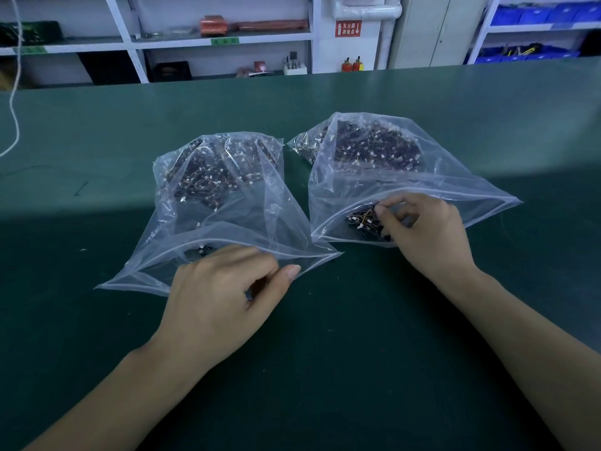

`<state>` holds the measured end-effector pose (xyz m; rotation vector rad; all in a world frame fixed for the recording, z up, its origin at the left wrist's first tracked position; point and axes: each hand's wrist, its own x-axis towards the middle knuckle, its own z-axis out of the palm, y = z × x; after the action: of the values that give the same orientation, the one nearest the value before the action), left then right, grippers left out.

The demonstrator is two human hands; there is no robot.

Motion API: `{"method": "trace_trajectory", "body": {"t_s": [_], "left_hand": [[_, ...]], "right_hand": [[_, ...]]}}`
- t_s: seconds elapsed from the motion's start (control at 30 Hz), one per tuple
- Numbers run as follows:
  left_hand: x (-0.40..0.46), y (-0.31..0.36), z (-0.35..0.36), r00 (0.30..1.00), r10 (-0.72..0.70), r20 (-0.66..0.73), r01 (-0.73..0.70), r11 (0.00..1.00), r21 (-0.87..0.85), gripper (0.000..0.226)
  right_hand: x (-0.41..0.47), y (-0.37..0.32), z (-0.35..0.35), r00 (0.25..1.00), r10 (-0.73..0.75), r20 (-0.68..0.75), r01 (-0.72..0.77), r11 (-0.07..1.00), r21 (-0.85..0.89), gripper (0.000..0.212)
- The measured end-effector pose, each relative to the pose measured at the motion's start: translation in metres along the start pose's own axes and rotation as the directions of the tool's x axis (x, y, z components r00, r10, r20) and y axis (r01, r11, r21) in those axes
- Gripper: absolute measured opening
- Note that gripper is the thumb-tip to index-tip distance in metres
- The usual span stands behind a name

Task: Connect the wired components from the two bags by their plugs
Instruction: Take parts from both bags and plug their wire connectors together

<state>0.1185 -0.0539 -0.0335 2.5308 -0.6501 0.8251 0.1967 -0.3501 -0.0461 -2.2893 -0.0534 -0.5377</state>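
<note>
Two clear plastic bags lie side by side on the green table, each holding several small dark wired components with white plugs. My left hand (221,297) sits at the mouth of the left bag (208,222), its fingers reaching inside; what they hold is hidden. My right hand (426,229) is at the mouth of the right bag (422,183), its fingertips pinching a dark wired component (364,221) from a small cluster at the bag's opening.
The green table (292,369) stretches wide around the bags. A white cord (14,92) hangs at the far left. Behind the table stand shelves with boxes, blue bins (536,14) and two small fire extinguishers (352,65).
</note>
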Motion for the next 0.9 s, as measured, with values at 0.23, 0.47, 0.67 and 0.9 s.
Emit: {"method": "trace_trajectory", "body": {"t_s": [0.23,0.47,0.67,0.9], "left_hand": [[-0.001,-0.002,0.001,0.999,0.034,-0.007,-0.034,0.999,-0.003,0.049],[0.0,-0.001,0.0,0.999,0.046,-0.007,-0.046,0.999,0.011,0.048],[0.004,-0.01,-0.007,0.993,0.109,-0.042,-0.103,0.986,0.13,0.052],[0.004,-0.018,-0.008,0.998,0.015,0.055,-0.03,0.962,0.273,0.037]], "right_hand": [[-0.002,-0.003,0.005,0.998,0.061,0.019,-0.063,0.991,0.116,0.01],[-0.008,-0.01,0.008,0.998,-0.049,0.045,0.043,0.989,0.143,0.01],[-0.01,-0.01,0.009,0.993,-0.094,0.069,0.086,0.991,0.106,0.009],[-0.013,-0.014,0.009,0.977,-0.113,0.183,0.111,0.994,0.02,0.023]]}}
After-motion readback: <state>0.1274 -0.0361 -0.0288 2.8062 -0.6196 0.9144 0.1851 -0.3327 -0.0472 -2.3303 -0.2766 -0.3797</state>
